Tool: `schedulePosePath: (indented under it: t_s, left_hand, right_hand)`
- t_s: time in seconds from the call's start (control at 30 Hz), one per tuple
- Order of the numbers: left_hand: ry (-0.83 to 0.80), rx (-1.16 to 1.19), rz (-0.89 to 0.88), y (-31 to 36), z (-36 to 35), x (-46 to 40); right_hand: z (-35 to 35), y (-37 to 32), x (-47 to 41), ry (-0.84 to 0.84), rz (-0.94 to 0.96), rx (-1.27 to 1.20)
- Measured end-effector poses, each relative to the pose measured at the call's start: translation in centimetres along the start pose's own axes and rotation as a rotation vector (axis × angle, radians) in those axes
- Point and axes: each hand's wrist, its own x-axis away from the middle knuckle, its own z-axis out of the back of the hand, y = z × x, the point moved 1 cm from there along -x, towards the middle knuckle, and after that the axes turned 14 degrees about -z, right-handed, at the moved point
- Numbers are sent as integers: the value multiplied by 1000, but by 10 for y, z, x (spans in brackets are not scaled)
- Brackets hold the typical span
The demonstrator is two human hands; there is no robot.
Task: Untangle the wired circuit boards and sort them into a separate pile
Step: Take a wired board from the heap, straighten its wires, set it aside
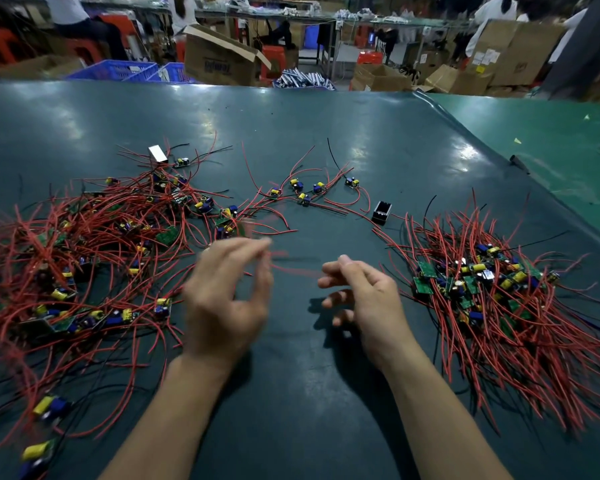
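Table: a wide dark green table point(326, 393) carries everything, its bare middle strip left as working room between the two heaps.
Tangled heap: the largest mass, a sprawl of red-wired circuit boards point(83, 258), lies on the person's left with its wires crossed every way, which is presumably why it counts as the unsorted stock.
Sorted pile: on the right, a denser pile of boards point(482, 289) has its red wires fanned mostly one way, toward the near edge, so it reads as the separate pile the task asks for.
Loose boards: a handful of single boards point(305, 194) sit apart at the far middle, near a small black box point(381, 213); their role is unclear.
Left hand: the left hand point(227, 299) is raised over the bare strip just beside the tangled heap, blurred by motion; its thumb and fingertips meet in a pinching grip, apparently on a red wire point(291, 268) that runs right from them, though the blur makes that contact uncertain.
Right hand: the right hand point(364, 299) hovers near the other end of that wire, fingers loosely curled and apart, holding nothing that shows.
Step in hand: likely drawing one wired board free of the tangle to pass rightward.
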Motion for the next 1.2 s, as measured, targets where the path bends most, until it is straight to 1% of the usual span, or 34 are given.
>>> schedulePosePath:
  t_s: [0.07, 0.13, 0.17, 0.23, 0.3, 0.37, 0.43, 0.5, 0.53, 0.6, 0.7, 0.83, 0.9, 0.97, 1.07, 1.2]
  left_hand:
    - [-66, 256, -5, 23, -13, 4]
    - [-110, 483, 73, 39, -23, 7]
    - [-114, 580, 170, 42, -26, 8]
    - [-82, 741, 440, 44, -28, 8]
    - [10, 938, 722, 40, -30, 6]
    - [108, 1188, 987, 36, -30, 3]
    - [167, 1367, 1169, 30, -28, 1]
    - [217, 1481, 1253, 24, -26, 1]
    - [236, 1492, 1256, 22, -26, 0]
    - [215, 1369, 1225, 21, -28, 1]
    - [79, 1130, 1182, 24, -33, 6]
    - [-14, 961, 1118, 21, -32, 9]
    - [-23, 937, 1105, 20, -30, 8]
    - [-31, 879, 1082, 19, -29, 8]
    - [-50, 801, 1046, 16, -27, 6]
    - [-108, 871, 1025, 18, -28, 6]
  right_hand:
    - [-6, 2, 0, -152, -69, -39]
    - [-6, 2, 0, -233, -50, -82]
    - [-4, 1, 0, -248, -11, -80]
    - [0, -1, -1, -253, 59, -89]
    - [3, -2, -2, -219, 79, -127]
    - [5, -2, -2, -178, 74, -128]
    - [6, -2, -1, -167, 75, -102]
    - [7, -2, 1, -174, 74, -73]
    - [6, -2, 1, -173, 72, -58]
    - [6, -1, 1, -148, 81, -3]
    - [7, 2, 0, -118, 81, 80]
    - [12, 2, -2, -202, 29, 136]
    - [13, 3, -2, -251, 2, 185]
    - [11, 4, -1, -284, 17, 269]
    - [8, 6, -1, -249, 78, 388]
    - [6, 6, 2, -296, 104, 504]
